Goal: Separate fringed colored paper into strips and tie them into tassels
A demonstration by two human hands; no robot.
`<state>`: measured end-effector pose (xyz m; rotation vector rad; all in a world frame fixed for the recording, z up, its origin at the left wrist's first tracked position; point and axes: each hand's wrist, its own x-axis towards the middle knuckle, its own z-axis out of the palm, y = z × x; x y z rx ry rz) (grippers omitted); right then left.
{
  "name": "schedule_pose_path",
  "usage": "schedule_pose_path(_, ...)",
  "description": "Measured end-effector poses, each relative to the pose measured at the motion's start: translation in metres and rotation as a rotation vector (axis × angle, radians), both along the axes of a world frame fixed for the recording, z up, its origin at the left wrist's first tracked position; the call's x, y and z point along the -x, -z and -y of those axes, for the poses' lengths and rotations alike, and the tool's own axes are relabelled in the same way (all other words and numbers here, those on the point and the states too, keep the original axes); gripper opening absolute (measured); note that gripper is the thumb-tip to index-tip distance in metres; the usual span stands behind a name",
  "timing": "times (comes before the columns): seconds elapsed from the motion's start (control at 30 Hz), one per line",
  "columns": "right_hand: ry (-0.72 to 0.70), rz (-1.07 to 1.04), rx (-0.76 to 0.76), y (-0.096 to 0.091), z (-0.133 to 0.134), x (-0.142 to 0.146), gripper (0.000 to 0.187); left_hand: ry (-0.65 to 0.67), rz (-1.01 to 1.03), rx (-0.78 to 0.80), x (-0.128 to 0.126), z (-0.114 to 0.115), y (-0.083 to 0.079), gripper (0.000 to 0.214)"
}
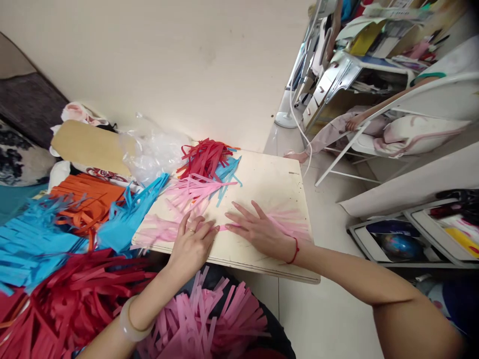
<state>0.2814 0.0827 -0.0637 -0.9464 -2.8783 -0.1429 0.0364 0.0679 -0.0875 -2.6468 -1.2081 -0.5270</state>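
Note:
A pale wooden board (pixel 269 184) lies in front of me with a spread of thin pink fringed paper (pixel 288 222) across its near part. My left hand (pixel 192 244) rests on the pink paper at the board's near left, fingers stretched and lying flat, a ring on one finger. My right hand (pixel 258 230) lies flat on the same pink paper just to the right, fingers spread, a red cord at the wrist. The two hands almost touch at the fingertips. More pink strips (pixel 194 192) lie behind the left hand.
Red strips (pixel 204 157) and blue strips (pixel 226 172) sit at the board's far left. Blue (pixel 33 244), orange (pixel 88 199), red (pixel 75 294) and pink (pixel 209 319) fringed paper piles lie left and near me. A clear plastic bag (pixel 153 149), a white folding chair (pixel 404 119) and storage bins (pixel 419 234) stand around.

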Motion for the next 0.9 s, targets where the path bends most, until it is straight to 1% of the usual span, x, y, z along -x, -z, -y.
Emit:
schedule_pose_path(0.1, 0.066, 0.009, 0.003, 0.002, 0.004, -0.023, 0.043, 0.04, -0.061, -0.012, -0.002, -0.002, -0.008, 0.023)
schedule_pose_path(0.17, 0.103, 0.004, -0.002, 0.001, 0.005, -0.03, 0.039, 0.085, -0.119, -0.029, -0.006, -0.007, -0.015, 0.017)
schedule_pose_path(0.23, 0.104, -0.019, -0.004, -0.001, 0.003, -0.025, 0.031, 0.128, -0.198, -0.044, -0.011, -0.012, -0.021, 0.017)
schedule_pose_path(0.3, 0.078, -0.062, -0.004, -0.003, -0.001, -0.01, 0.023, 0.165, -0.256, -0.057, -0.017, -0.015, -0.023, 0.02)
schedule_pose_path(0.37, 0.048, -0.098, -0.003, -0.004, -0.006, 0.009, 0.021, 0.181, -0.263, -0.066, -0.021, -0.017, -0.022, 0.021)
schedule_pose_path(0.47, 0.013, -0.074, -0.035, -0.001, -0.014, 0.03, 0.019, 0.131, -0.188, -0.084, -0.02, -0.017, -0.013, 0.021)
schedule_pose_path(0.53, -0.033, -0.023, -0.077, 0.001, -0.018, 0.034, 0.023, 0.078, -0.112, -0.092, -0.018, -0.015, -0.006, 0.02)
schedule_pose_path(0.63, -0.093, -0.002, -0.118, 0.006, -0.02, 0.026, 0.027, 0.034, 0.023, -0.068, -0.013, -0.009, 0.003, 0.017)
schedule_pose_path(0.7, -0.072, -0.04, -0.124, 0.009, -0.021, 0.017, 0.027, 0.015, 0.125, -0.059, -0.011, -0.005, 0.006, 0.015)
schedule_pose_path(0.8, 0.014, -0.166, -0.065, 0.014, -0.024, 0.002, 0.026, -0.034, 0.276, -0.034, -0.008, 0.0, 0.008, 0.014)
schedule_pose_path(0.9, 0.116, -0.306, 0.112, 0.014, -0.027, -0.008, 0.022, -0.105, 0.411, 0.062, -0.002, 0.003, 0.009, 0.014)
